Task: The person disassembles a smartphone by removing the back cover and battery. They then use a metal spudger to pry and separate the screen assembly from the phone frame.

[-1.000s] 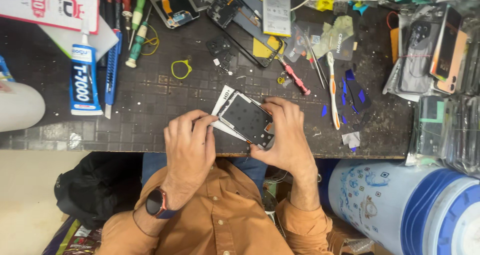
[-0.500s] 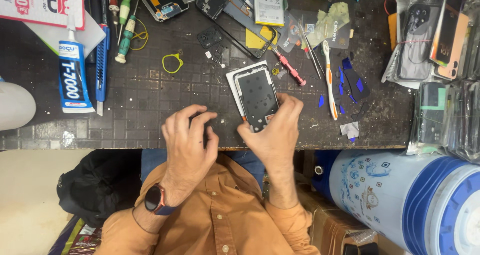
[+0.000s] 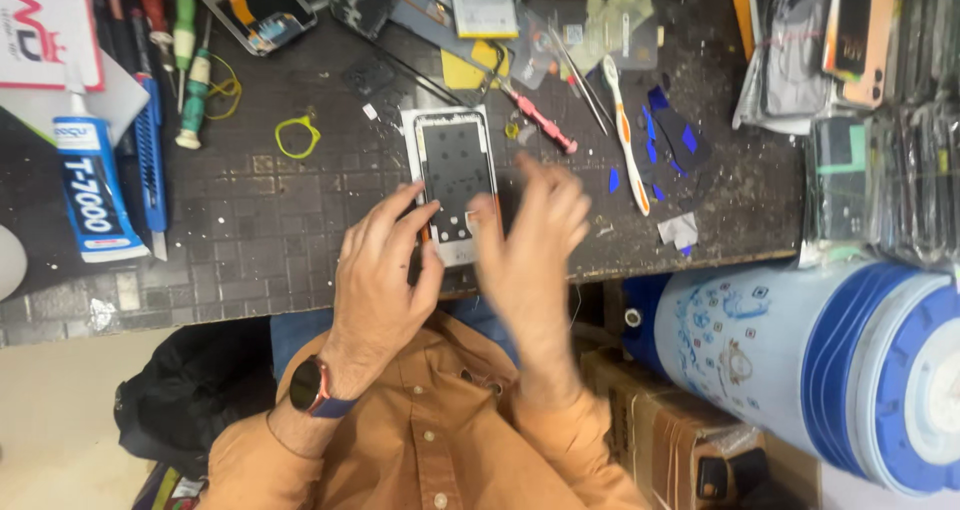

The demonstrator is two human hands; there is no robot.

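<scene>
Phone frame [image 3: 456,185] on the tabletop [image 3: 260,240], seen from above the seated person. The frame lies flat, back plate up, dark inside a pale rim. Its long axis runs away from the person, nearly square to the near edge of the tabletop, and its near end comes close to that edge.

Left hand [image 3: 380,270]: just beside the frame's near left corner, with the fingers spread and the fingertips touching the left rim. The hand is not closed around anything; it steadies the frame against the tabletop. A watch [image 3: 310,388] sits on this wrist.

Right hand [image 3: 530,235]: blurred by motion, fingers loosely spread, empty as far as can be seen. It sits at the frame's right side, over the near right corner; whether it touches the frame cannot be told from the blur.

The two hands are apart, one on each long side, with the frame between them. Both are about equally near; only the left shows clear contact.

Surroundings: a pink-handled tool [image 3: 545,125] and a toothbrush [image 3: 625,135] lie to the right of the frame, near but not touching. A yellow band [image 3: 296,137] lies to the left. A glue tube [image 3: 88,185] lies well apart at the far left. A blue drum [image 3: 800,360] stands beyond the tabletop's edge at the person's right.
</scene>
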